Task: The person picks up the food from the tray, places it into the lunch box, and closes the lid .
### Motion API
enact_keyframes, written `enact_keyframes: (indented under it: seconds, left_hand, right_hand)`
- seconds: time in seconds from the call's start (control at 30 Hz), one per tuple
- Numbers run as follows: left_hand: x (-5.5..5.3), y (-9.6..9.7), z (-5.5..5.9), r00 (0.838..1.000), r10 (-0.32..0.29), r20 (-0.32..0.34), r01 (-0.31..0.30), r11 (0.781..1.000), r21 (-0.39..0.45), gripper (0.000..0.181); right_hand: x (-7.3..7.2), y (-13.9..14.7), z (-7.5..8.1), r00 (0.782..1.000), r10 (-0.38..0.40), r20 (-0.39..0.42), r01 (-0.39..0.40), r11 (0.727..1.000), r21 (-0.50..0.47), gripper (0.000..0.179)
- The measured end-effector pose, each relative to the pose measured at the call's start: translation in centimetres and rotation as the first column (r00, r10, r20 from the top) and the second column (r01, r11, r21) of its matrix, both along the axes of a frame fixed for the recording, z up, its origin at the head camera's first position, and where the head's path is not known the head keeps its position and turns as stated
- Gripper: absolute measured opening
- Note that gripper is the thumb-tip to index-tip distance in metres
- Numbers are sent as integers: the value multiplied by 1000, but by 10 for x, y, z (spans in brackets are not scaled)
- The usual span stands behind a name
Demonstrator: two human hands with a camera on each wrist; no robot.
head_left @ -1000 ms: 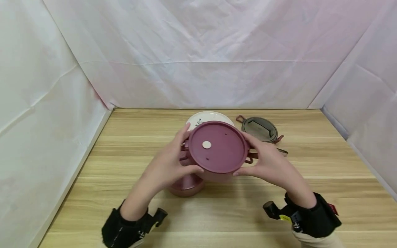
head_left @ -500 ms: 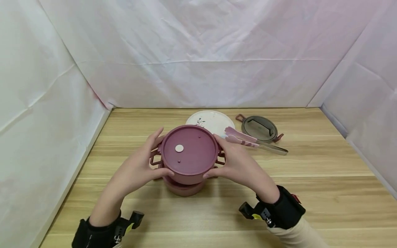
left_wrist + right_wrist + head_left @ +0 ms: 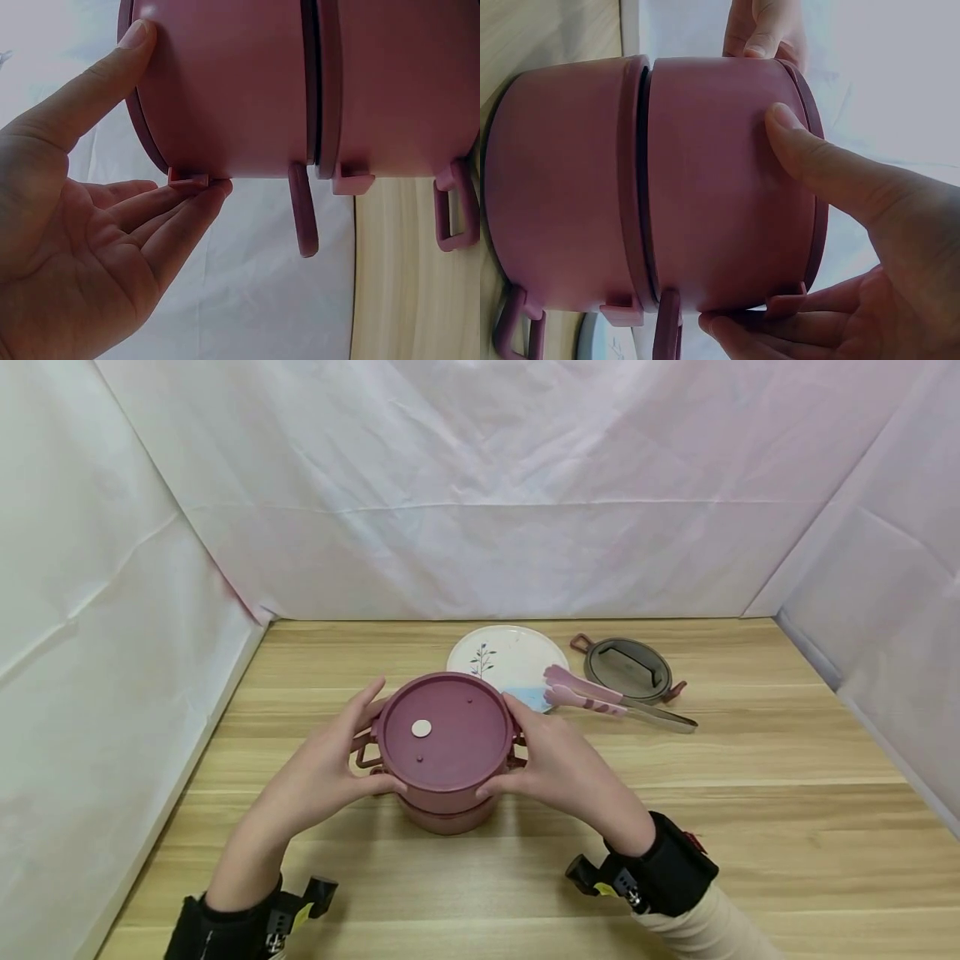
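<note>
Between my two hands I hold a round maroon lidded container (image 3: 457, 752) with a white dot on its lid. It sits over a second maroon container (image 3: 446, 822) of like shape, with only a thin dark seam between their rims in both wrist views. My left hand (image 3: 318, 772) grips its left side, thumb on the front wall and fingers by the clip (image 3: 187, 180). On the other side my right hand (image 3: 558, 756) grips it the same way, thumb (image 3: 787, 124) near the lid's edge. Narrow loop handles (image 3: 304, 214) stick out at the sides.
Behind the containers lies a white plate (image 3: 517, 647) with a plant print and a blue patch. Pink-tipped tongs (image 3: 585, 703) overlap its right edge. A small dark lidded pan (image 3: 626, 672) with reddish handles stands at the back right. White cloth (image 3: 480, 560) walls the table.
Both hands have carried the upper container left and down onto the lower one, now nearly lined up with it. The plate's front part and the tongs have come into view.
</note>
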State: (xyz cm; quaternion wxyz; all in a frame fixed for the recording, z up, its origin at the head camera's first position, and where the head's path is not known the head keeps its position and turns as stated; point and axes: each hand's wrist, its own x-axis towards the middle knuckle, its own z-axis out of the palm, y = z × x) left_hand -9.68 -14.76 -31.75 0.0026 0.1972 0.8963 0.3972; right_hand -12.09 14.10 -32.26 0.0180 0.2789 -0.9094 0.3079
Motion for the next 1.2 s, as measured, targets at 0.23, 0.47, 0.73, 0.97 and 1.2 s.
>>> enact_keyframes:
  seconds: [0.23,0.47,0.73,0.97,1.2]
  left_hand:
    - [1,-3,0,1000,-1,11,1,1000,2,115]
    - [1,-3,-2,1000,-6,-7,6,1000,-11,115]
    - [-1,-7,-7,999,-35,11,35,999,-22,112]
    - [-8,-13,-20,1000,4,-15,-8,978,-207,60]
    - [-16,-12,-32,996,85,-5,-83,964,-254,37]
  right_hand:
    - [3,-3,-1,999,-4,-45,4,1000,3,103]
    - [6,-4,-1,998,-21,-54,22,1000,13,101]
    - [1,6,-2,1000,29,8,-29,998,47,92]
    - [-10,16,-14,998,43,-37,-36,983,180,31]
    - [-14,19,-33,999,-4,-45,12,985,170,22]
